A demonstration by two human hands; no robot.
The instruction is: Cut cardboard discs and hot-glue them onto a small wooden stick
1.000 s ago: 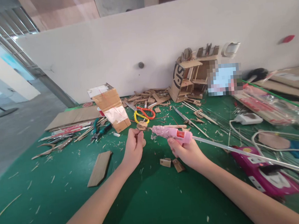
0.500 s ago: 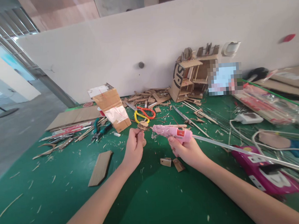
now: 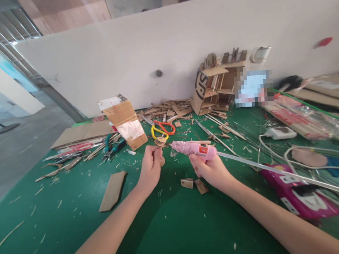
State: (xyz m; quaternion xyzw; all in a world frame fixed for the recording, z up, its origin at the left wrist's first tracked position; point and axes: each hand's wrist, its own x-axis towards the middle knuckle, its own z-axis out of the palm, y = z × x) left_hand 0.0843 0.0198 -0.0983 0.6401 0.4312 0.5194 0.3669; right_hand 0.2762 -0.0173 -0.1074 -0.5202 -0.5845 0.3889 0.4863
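Both hands work above the green table (image 3: pixel 170 220): the left hand (image 3: pixel 151 167) pinches a small brown piece (image 3: pixel 161 157), mostly hidden, while the right hand (image 3: pixel 209 170) wraps its fingers around the pink glue gun (image 3: pixel 194 148), nozzle just beside the piece. Gluing seems in hand; touching nozzle to piece calls for a steady aim and a gentle squeeze.

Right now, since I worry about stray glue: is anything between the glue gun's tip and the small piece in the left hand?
Nothing visible. The right hand aims the glue gun at the small piece pinched in the left hand; only open air separates them.
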